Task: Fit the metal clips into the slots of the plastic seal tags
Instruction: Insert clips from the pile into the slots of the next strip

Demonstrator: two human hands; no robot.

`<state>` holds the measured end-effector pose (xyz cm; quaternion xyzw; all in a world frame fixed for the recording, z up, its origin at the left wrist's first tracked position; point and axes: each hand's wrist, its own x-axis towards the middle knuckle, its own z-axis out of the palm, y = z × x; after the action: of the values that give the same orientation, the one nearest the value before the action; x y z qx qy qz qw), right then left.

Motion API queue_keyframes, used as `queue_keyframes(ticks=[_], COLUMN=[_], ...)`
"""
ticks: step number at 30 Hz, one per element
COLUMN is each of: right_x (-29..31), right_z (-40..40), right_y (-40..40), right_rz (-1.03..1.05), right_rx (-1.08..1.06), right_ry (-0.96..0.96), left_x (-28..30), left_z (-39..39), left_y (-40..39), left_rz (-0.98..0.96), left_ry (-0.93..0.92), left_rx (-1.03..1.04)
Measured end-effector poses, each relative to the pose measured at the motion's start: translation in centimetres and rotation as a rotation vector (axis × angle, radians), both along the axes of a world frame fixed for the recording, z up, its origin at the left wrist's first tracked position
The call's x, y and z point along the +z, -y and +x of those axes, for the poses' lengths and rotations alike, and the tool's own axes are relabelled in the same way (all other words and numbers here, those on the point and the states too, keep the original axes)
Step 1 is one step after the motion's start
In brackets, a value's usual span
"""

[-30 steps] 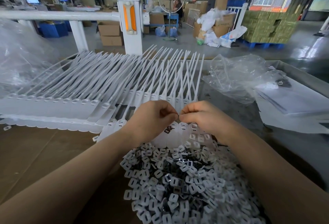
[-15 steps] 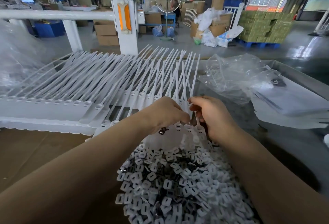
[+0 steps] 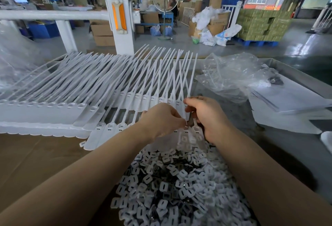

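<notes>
A small metal clip (image 3: 186, 126) is being pinched by the left hand (image 3: 161, 119) while a seal tag (image 3: 195, 126) is being gripped by the right hand (image 3: 206, 116), so a skewed entry into the slot is being risked

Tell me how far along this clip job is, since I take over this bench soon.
Done: I cannot tell which tags in the fanned rows already hold clips. In hand: the left hand pinches a small clip at the head of a tag that the right hand grips. Left: a big pile of clips lies near, so plenty seems to remain.
</notes>
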<state>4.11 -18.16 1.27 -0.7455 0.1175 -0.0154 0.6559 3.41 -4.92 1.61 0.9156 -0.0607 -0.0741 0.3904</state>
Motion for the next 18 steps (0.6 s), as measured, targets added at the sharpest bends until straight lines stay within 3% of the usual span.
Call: queue_keyframes(ticks=[18], right_x=[0.29], right_z=[-0.11], right_y=[0.12], right_rz=[0.003], right_rx=[0.006], right_ry=[0.003], left_x=[-0.44], left_z=[-0.18], left_y=[0.62], left_rz=[0.098], left_ry=[0.064], left_rx=[0.037])
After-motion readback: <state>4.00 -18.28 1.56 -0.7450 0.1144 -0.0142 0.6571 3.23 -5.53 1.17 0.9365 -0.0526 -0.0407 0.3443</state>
